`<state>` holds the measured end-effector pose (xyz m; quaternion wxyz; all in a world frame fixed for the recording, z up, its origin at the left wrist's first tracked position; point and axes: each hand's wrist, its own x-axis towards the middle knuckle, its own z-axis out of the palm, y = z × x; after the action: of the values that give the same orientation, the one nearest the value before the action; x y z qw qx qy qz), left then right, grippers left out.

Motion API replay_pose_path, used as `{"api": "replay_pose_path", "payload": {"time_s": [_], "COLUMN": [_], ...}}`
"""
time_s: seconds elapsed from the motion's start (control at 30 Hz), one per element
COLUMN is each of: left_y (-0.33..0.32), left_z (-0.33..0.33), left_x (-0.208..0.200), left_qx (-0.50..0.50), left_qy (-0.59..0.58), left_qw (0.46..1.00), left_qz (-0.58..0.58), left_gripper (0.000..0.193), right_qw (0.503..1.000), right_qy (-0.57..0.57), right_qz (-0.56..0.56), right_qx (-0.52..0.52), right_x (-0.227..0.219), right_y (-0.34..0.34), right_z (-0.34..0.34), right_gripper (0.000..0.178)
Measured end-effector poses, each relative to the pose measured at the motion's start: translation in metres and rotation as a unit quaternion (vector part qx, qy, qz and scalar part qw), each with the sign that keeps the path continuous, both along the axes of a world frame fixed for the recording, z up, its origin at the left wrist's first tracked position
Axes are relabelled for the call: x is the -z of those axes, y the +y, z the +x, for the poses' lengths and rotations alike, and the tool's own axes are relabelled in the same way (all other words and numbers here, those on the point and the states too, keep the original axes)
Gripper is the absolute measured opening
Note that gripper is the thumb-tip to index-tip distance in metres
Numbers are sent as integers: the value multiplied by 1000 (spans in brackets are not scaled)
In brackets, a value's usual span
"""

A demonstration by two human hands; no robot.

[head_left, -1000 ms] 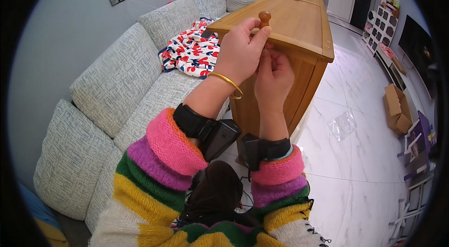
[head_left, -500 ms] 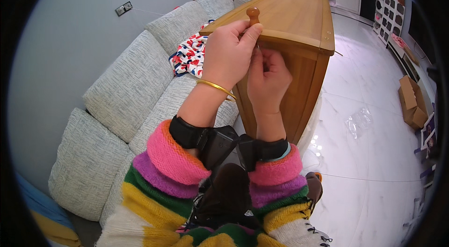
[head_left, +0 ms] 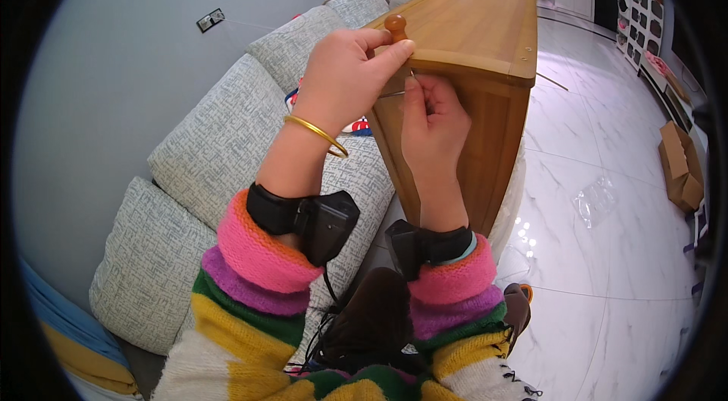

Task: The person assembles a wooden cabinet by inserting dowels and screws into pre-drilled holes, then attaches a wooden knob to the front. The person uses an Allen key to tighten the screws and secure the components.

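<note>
My left hand [head_left: 345,75] grips a round-topped, turned brown wooden knob [head_left: 395,24] between thumb and fingers. It is held upright at the near left corner of a wooden cabinet [head_left: 462,40]; whether it touches the cabinet I cannot tell. Just below and to the right, my right hand [head_left: 435,124] is closed in a pinch on a thin metal piece [head_left: 412,75], which points up toward the knob's underside. The fingers hide most of that piece, so its kind is unclear. A thin dark rod [head_left: 390,94] shows between the two hands.
A pale grey sofa [head_left: 220,116] runs along the wall to the left, with a patterned cloth [head_left: 358,127] on it. Clear plastic wrapping [head_left: 594,201] lies on the marble floor at right, near an open cardboard box [head_left: 679,166]. Another thin rod [head_left: 552,82] shows beyond the cabinet's right corner.
My left hand and the knob have shifted slightly left and down, opening a gap to my right hand. The metal piece between them shows more. My right hand stays nearly in place.
</note>
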<state>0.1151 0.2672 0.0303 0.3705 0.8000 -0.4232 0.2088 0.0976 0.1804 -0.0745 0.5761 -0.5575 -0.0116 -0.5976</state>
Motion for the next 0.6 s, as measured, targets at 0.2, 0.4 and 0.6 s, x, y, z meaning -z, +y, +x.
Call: {"api": "replay_pose_path", "payload": {"time_s": [0.2,0.4,0.6], "left_y": [-1,1,3], "left_z": [13,25,35], "left_x": [-11,-29,-23], "left_qx": [38,59,126], "left_qy": [35,60,135], "left_qw": [998,989,979], "left_qz": [30,121,87], "left_gripper": [27,26,27], "right_qw": [999,975,914], "right_qy": [-3,-39,-60], "right_qz": [22,120,257], "right_qx": [-44,-184,-307], "right_x": [1,-2,-4], "right_y": [1,8,16], "right_z": [4,2,-6], "right_gripper": [11,12,14]}}
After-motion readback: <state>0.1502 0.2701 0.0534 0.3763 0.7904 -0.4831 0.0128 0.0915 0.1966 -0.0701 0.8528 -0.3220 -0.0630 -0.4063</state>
